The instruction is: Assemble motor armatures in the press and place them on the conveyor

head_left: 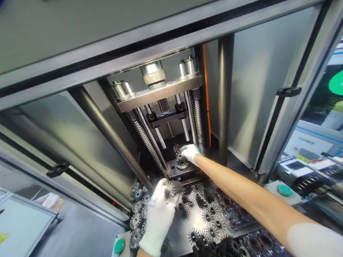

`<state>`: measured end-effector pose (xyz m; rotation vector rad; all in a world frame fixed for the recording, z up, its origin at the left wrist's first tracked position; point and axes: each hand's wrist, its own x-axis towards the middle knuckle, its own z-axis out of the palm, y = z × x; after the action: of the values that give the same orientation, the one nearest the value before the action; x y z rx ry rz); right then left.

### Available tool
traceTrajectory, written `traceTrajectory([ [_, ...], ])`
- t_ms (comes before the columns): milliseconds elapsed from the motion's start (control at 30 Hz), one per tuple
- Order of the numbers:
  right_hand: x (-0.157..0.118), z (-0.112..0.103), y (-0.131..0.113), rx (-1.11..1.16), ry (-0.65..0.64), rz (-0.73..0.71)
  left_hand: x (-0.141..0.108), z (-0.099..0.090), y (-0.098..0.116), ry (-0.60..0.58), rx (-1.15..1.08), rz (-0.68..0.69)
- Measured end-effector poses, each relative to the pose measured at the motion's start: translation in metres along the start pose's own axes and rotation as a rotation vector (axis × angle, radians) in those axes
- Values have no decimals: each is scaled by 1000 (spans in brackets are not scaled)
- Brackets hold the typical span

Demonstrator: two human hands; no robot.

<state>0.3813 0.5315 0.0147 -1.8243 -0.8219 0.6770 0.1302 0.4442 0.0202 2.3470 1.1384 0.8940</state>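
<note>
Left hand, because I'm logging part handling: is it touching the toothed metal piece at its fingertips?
Touching. The head view shows the left hand curled around the toothed metal piece, gripping it.

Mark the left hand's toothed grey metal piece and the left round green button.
Toothed grey metal piece (171, 189), head view: toothed end.
Left round green button (119, 246), head view: cap top.

In my left hand (158, 211) a gear (172, 189) is sitting before the press (161, 93); at my right hand (191, 154) a second gear (180, 160) is standing on its base (174, 172). Loose gears (200, 201) are lying on the plate (180, 232) between two buttons (119, 246), a tray (239, 230) at right.
</note>
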Motion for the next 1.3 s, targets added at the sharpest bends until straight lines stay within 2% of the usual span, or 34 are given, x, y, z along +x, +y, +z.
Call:
traceTrajectory([
  [100,-28,-10,15,-100,3,-76,47,8,10,61,-48,69],
  [200,-78,-19,58,-310,-102,-237,93,20,18,64,-29,148],
  [300,-120,-22,111,-746,-334,-396,131,27,26,-48,116,225],
  [367,-135,-20,134,-936,-434,-466,150,28,30,-143,204,267],
  [433,-140,-17,143,-1015,-488,-526,165,28,34,-207,250,287],
  [500,-139,-15,141,-1048,-523,-555,177,28,38,-235,284,271],
  [633,-135,-15,132,-1037,-557,-552,191,28,46,-289,341,232],
  [767,-137,-23,137,-981,-587,-551,197,29,55,-363,382,206],
  [900,-142,-38,145,-856,-601,-554,197,41,63,-302,471,120],
  [1000,-148,-53,148,-756,-567,-544,196,47,68,-253,520,53],
  [1067,-153,-62,150,-684,-533,-526,197,47,69,-261,537,30],
  [1300,-170,-91,161,-489,-442,-520,196,37,66,-315,511,63],
])
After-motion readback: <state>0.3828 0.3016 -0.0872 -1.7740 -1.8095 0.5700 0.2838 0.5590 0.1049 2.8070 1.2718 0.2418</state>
